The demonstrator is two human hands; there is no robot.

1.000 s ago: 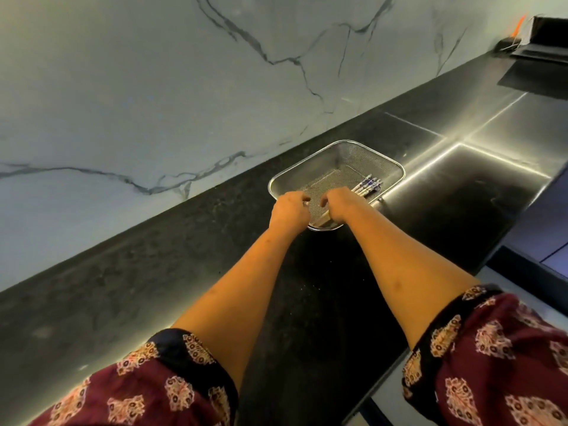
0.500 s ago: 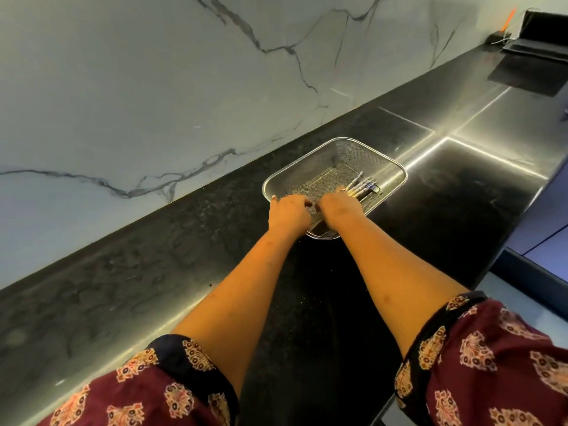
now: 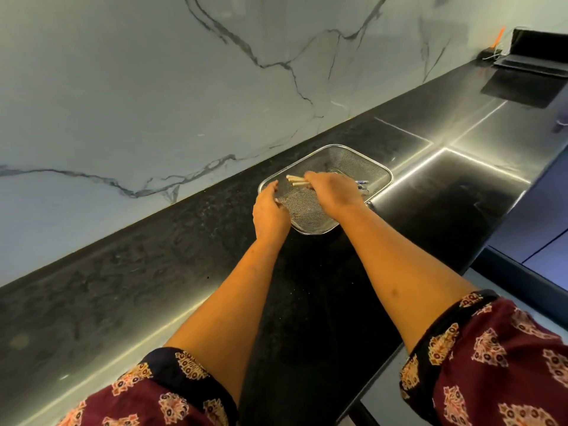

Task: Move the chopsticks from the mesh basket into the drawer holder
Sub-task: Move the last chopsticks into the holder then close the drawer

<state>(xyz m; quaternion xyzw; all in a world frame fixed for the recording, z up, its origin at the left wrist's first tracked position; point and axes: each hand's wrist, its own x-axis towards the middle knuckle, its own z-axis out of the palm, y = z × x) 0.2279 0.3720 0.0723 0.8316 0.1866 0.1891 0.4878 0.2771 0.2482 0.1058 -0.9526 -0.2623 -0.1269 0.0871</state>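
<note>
A square metal mesh basket (image 3: 344, 155) sits on the black countertop (image 3: 153, 256) near the marble wall. My right hand (image 3: 333, 192) is over the basket and grips a bundle of chopsticks (image 3: 296, 180); their pale wooden ends stick out to the left of my fingers and their blue patterned ends show to the right. My left hand (image 3: 270, 212) rests at the basket's left rim, with its fingers against the rim. No drawer holder is in view.
A marble backsplash (image 3: 184, 87) runs along the far edge of the counter. A flat dark panel with bright edges (image 3: 455, 192) lies in the counter right of the basket. A black device (image 3: 534, 56) stands at the far right end.
My right hand has gathered the chopsticks and raised them off the basket floor, turning them across the basket. My left hand slid from the near rim to the left rim.
</note>
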